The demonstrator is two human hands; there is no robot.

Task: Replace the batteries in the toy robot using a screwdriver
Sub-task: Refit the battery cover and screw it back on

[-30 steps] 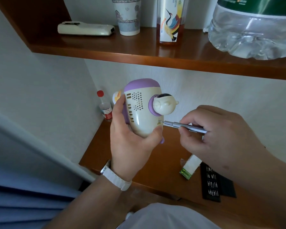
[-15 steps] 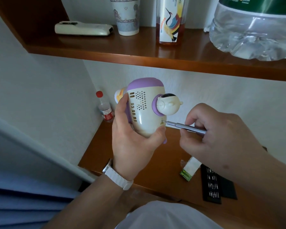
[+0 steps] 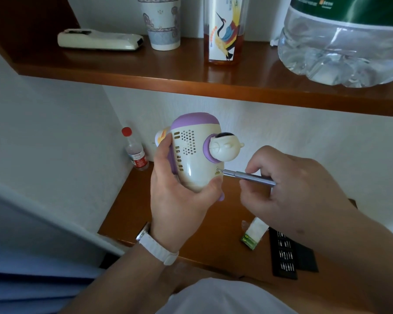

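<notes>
A cream and purple toy robot (image 3: 196, 155) with vent holes and a small round head on its side is held in the air above the wooden desk (image 3: 132, 211). My left hand (image 3: 179, 200), with a white watch strap on the wrist, is wrapped around its lower body. My right hand (image 3: 290, 189) pinches a slim silver screwdriver (image 3: 247, 176) between thumb and fingers. The screwdriver tip touches a small screw spot low on the toy's right side. A green and white battery pack (image 3: 253, 234) lies on the desk below my right hand.
A black tray of screwdriver bits (image 3: 284, 254) lies beside the battery pack. A small red-capped bottle (image 3: 135, 150) stands against the wall at the back left. The shelf (image 3: 191, 80) above carries a remote, a paper cup, a decorated bottle and a large water jug (image 3: 345, 46).
My right thumb and fingers have shifted a little along the screwdriver shaft while its tip stays at the screw. The toy has barely moved in my left hand.
</notes>
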